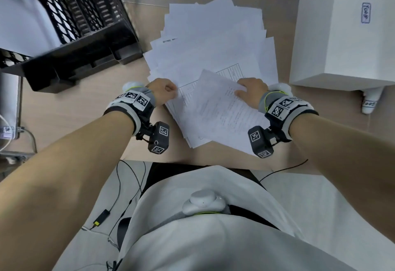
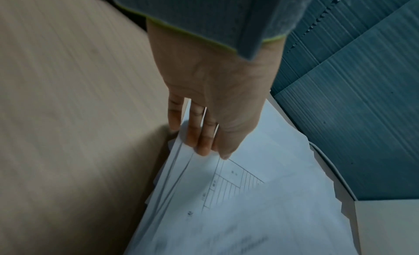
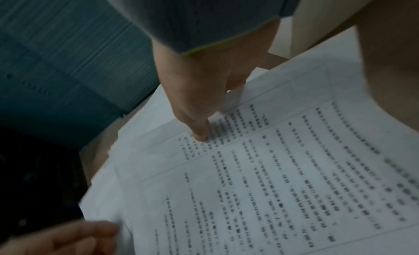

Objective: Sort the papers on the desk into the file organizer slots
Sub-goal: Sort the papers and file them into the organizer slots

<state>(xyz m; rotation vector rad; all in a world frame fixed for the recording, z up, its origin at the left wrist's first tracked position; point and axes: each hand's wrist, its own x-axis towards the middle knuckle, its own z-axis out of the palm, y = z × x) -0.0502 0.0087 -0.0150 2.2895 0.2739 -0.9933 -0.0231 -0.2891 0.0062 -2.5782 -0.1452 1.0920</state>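
A loose fan of white papers (image 1: 213,35) covers the middle of the desk. On top near me lies a sheet with a ruled form (image 2: 229,187), and over it a sheet of printed text (image 1: 222,118) (image 3: 272,187). My left hand (image 1: 164,91) (image 2: 211,119) is at the pile's left edge, fingertips and thumb pinching the form sheet's edge. My right hand (image 1: 250,90) (image 3: 199,115) holds the printed sheet's far edge, thumb on top and fingers beneath, so the sheet bows upward. The black mesh file organizer (image 1: 85,24) stands at the back left, one slot holding white paper.
A large white box (image 1: 342,35) stands on the right, close to the pile, with a small white bottle-like object (image 1: 370,101) in front of it. Bare wooden desk (image 1: 85,116) lies left of the pile. Teal wall panels (image 2: 351,97) run behind the desk.
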